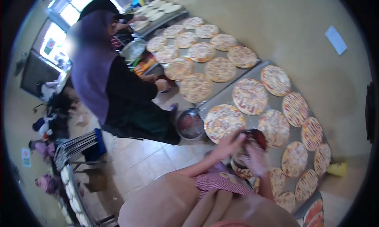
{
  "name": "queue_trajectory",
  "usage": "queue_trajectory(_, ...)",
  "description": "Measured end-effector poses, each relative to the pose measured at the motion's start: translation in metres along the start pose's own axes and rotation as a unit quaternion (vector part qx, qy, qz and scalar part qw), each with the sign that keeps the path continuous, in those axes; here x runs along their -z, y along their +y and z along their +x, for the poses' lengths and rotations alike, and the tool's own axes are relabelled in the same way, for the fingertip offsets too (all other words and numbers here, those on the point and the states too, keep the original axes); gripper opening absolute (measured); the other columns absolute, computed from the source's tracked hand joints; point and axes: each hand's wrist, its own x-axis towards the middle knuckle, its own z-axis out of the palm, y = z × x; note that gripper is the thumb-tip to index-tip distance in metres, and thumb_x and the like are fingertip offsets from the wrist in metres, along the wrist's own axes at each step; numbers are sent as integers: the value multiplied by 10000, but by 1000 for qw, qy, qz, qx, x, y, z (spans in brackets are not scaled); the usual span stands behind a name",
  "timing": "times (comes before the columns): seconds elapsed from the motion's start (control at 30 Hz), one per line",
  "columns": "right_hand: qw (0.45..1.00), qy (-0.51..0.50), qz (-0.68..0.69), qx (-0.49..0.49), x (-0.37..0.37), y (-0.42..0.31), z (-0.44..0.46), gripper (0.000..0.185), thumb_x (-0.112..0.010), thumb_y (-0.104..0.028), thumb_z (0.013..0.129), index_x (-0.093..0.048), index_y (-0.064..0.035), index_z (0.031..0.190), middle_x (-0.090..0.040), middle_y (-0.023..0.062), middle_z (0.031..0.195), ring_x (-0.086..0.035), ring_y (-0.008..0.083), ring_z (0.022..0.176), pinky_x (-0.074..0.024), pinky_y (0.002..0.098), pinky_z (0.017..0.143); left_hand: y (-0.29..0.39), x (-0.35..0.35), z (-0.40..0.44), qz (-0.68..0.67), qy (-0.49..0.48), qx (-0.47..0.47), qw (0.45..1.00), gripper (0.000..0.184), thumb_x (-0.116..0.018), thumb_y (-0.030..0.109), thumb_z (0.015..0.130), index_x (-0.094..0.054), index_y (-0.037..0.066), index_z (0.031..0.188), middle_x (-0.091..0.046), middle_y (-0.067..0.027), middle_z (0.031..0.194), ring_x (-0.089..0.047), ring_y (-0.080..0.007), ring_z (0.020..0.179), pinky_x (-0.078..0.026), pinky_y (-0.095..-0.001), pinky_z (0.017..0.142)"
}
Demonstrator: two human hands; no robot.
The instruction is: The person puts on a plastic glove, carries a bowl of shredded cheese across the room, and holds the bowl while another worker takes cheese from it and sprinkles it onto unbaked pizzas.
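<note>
My left hand (229,145) is closed on the near side of a container (258,137) that looks like a bowl with a dark red inside. My right hand (256,160) is at the container's near right side, smeared by motion; its fingers are hard to make out. Both hands are above a metal tray (258,126) of round pizzas. Close to my left hand lies a pizza topped with pale shreds (224,123). Another pizza (273,128) lies just beyond the container. Part of a pizza (241,171) shows under my hands.
A co-worker (130,88) in dark clothes stands at the left by a second tray of pizzas (221,86). A metal bowl (190,124) is between us. A yellow cup (337,169) sits at the tray's right edge. Racks with pale dough rounds (71,191) stand at the lower left.
</note>
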Motion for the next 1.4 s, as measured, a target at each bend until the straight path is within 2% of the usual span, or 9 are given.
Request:
queue_trajectory(0.13, 990, -81, -69, 90, -32, -42, 40, 503, -647, -329, 726, -488, -24, 1093, -483, 236, 1150, -472, 386, 1059, -377, 431, 912, -18, 58, -36, 29, 111, 2, 993, 525, -422, 402, 915, -409, 20, 1275, -505, -153, 1209, -462, -186, 1126, -340, -286, 961)
queue_trajectory(0.3, 969, -215, -68, 98, -37, -66, 70, 425, -629, -357, 730, -541, -53, 1013, -564, 171, 1008, -515, 341, 988, -401, 407, 852, -38, 82, -48, -261, 54, 28, 964, 666, -387, 517, 891, -400, -32, 1269, -492, -179, 1212, -460, -224, 1130, -314, -294, 976)
queue_trajectory(0.43, 974, -183, -82, 103, -42, -82, 81, 394, -632, -345, 728, -550, -65, 994, -567, 165, 994, -520, 335, 977, -402, 402, 846, -27, 103, -48, -95, 116, 18, 989, 667, -394, 529, 883, -406, -11, 1274, -494, -180, 1217, -458, -231, 1140, -321, -298, 971)
queue_trajectory(0.57, 977, -172, -96, 80, -33, -92, 81, 364, -635, -333, 726, -559, -78, 975, -571, 159, 981, -525, 329, 967, -404, 397, 840, -30, 111, -34, -92, 92, -4, 991, 678, -388, 562, 867, -418, 21, 1275, -466, -188, 1256, -427, -258, 1183, -303, -302, 985)
queue_trajectory(0.73, 981, -159, -50, 94, -26, -88, 75, 301, -661, -256, 694, -565, -99, 932, -574, 150, 970, -533, 320, 953, -406, 384, 830, -40, 112, -26, -120, 63, 19, 991, 688, -390, 557, 870, -401, 6, 1282, -455, -170, 1265, -417, -239, 1182, -302, -296, 987)
queue_trajectory(0.93, 968, -224, -111, 18, -28, -80, 69, 399, -627, -180, 703, -538, -86, 1080, -577, 150, 1052, -519, 319, 1019, -406, 391, 871, -28, 104, -27, -145, -22, 21, 989, 698, -402, 533, 880, -354, -17, 1306, -430, -156, 1284, -394, -212, 1192, -283, -288, 999)
queue_trajectory(1.07, 983, -141, -107, 47, -26, -78, 69, 298, -639, -182, 692, -602, -72, 966, -616, 136, 951, -565, 303, 938, -436, 379, 829, -20, 108, -28, -127, -9, 27, 992, 692, -397, 523, 886, -347, -23, 1307, -417, -153, 1295, -382, -216, 1204, -285, -284, 997)
queue_trajectory(1.33, 957, -252, -138, 42, -4, -114, 100, 225, -637, -129, 659, -619, -95, 881, -624, 109, 847, -578, 282, 856, -446, 378, 777, -60, 113, -4, -237, -26, 54, 970, 788, -348, 600, 862, -335, -54, 1301, -390, -194, 1318, -367, -244, 1227, -260, -281, 1017)
queue_trajectory(1.4, 959, -250, -115, 63, -7, -120, 111, 219, -637, -109, 651, -624, -101, 869, -621, 110, 841, -577, 284, 849, -442, 377, 781, -44, 124, -10, -242, -22, 62, 968, 721, -361, 561, 881, -356, -28, 1296, -472, -137, 1223, -431, -174, 1125, -321, -263, 960)
